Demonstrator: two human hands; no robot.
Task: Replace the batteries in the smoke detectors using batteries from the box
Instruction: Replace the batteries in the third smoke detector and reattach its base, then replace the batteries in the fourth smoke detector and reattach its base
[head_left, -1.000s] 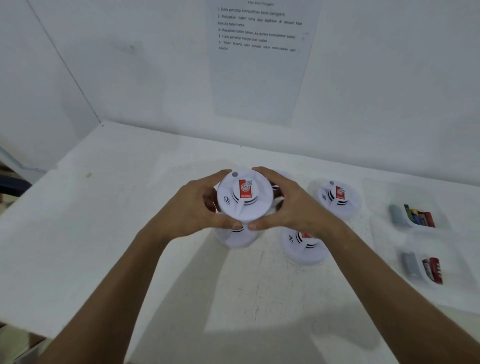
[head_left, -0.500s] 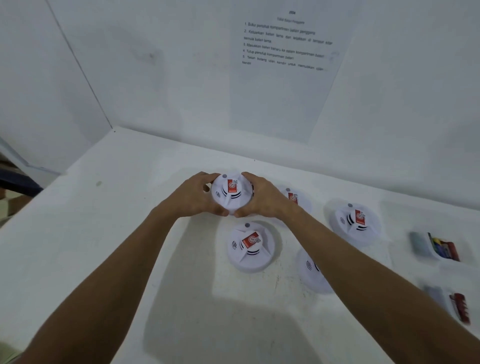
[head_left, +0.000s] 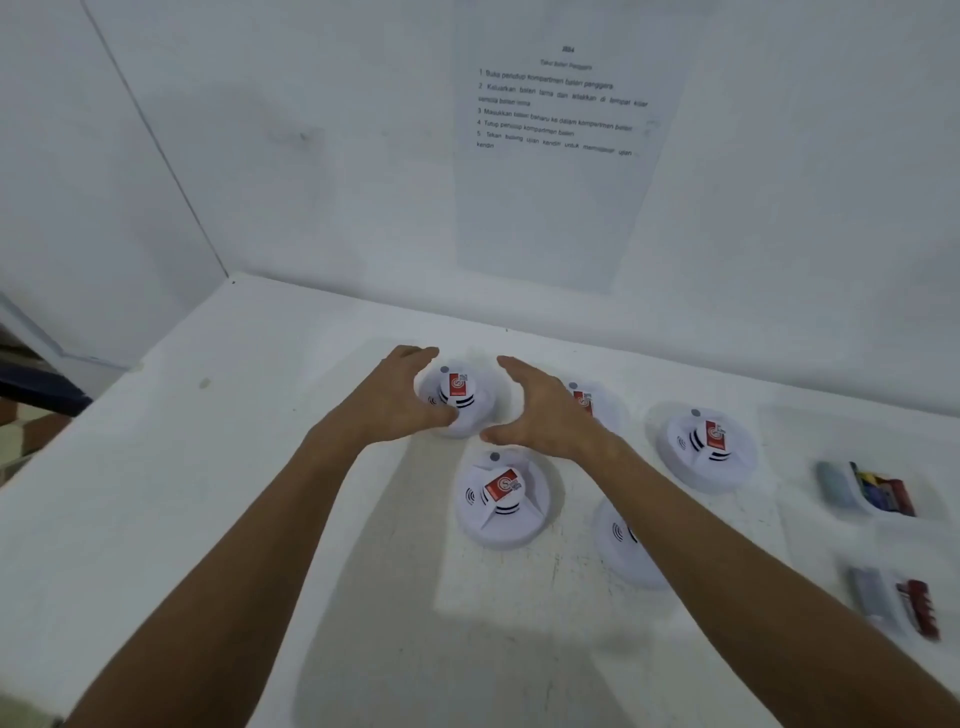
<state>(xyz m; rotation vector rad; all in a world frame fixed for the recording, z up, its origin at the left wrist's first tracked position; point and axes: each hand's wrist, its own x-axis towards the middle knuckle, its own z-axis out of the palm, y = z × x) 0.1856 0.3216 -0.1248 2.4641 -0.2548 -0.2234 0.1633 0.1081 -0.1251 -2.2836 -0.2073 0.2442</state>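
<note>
Several white round smoke detectors with red labels lie on the white table (head_left: 208, 493). The far-left detector (head_left: 460, 397) rests on the table between my hands. My left hand (head_left: 402, 397) is beside its left rim, thumb against its near edge, fingers spread. My right hand (head_left: 540, 410) hovers just right of it, fingers apart, holding nothing. Other detectors: one in front (head_left: 501, 499), one behind my right hand (head_left: 592, 400), one to the right (head_left: 706, 447), one half hidden under my right forearm (head_left: 618, 545). Two clear boxes at right hold batteries: the far box (head_left: 867, 491) and the near box (head_left: 893, 605).
A printed instruction sheet (head_left: 561, 156) is taped to the white back wall. A side wall closes off the left, and the table's left edge drops away near a dark object (head_left: 36, 389).
The detector held up in both hands has been carried forward and set down on the table at the far left. Both hands have opened and let go; the right has drawn slightly away.
</note>
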